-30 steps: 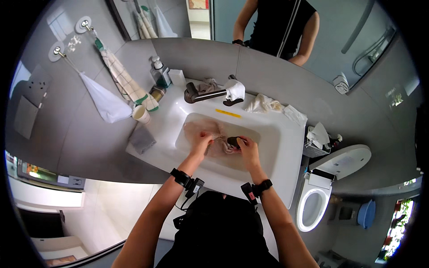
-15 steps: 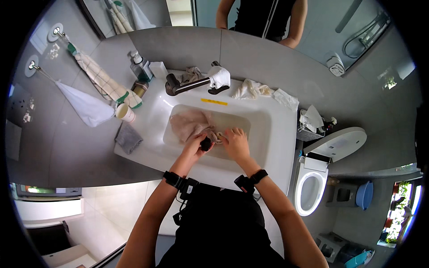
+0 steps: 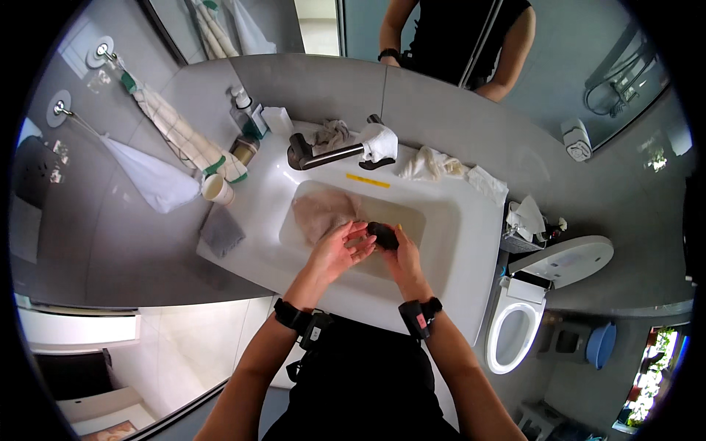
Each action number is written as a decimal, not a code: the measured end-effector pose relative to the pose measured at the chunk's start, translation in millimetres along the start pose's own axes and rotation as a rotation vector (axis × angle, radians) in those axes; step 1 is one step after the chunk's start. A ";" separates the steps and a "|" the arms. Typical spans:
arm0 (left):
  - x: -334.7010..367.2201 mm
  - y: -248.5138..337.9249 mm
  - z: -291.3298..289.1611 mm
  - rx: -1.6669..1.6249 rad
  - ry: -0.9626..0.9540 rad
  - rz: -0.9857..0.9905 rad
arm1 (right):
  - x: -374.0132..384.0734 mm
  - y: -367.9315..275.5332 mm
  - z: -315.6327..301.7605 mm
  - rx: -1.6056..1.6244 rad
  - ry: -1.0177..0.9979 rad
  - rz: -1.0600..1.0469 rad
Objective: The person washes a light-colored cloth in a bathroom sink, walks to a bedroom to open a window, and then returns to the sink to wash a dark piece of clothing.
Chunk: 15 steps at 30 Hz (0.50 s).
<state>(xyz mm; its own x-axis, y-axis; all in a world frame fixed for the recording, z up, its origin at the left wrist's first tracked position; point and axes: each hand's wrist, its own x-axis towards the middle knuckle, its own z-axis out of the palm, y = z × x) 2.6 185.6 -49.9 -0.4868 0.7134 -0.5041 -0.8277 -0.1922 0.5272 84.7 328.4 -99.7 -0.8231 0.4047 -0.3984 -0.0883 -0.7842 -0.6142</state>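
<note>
Over the sink (image 3: pixel 450 242), my right hand (image 3: pixel 404 256) holds a small dark rounded thing (image 3: pixel 382 235); its kind is unclear. My left hand (image 3: pixel 334 252) is open beside it, palm turned up and fingers apart, the fingertips close to the dark thing. A pale pink cloth (image 3: pixel 323 212) lies spread in the basin, just beyond my left hand. My hands hide part of the basin floor.
Behind the basin stands a dark faucet (image 3: pixel 334 154) with a white cloth round its base. A yellow strip (image 3: pixel 368 181) lies on the rim. At the left are a paper cup (image 3: pixel 218 189) and a grey folded cloth (image 3: pixel 221 231). A toilet (image 3: pixel 512 331) stands right.
The dark thing has passed from my left hand to my right. My right hand has come up from the basin floor, and my left hand has opened. The view has shifted slightly.
</note>
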 end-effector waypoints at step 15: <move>21.8 5.9 0.0 -0.172 -0.409 -0.118 | -1.2 15.1 7.0 0.382 -0.154 0.126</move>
<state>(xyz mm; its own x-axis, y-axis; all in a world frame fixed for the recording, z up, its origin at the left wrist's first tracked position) -12.9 200.0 -57.8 -0.2648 0.9379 -0.2242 -0.9219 -0.1780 0.3440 80.4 312.8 -103.7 -0.9125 0.2424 -0.3296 -0.1594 -0.9526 -0.2592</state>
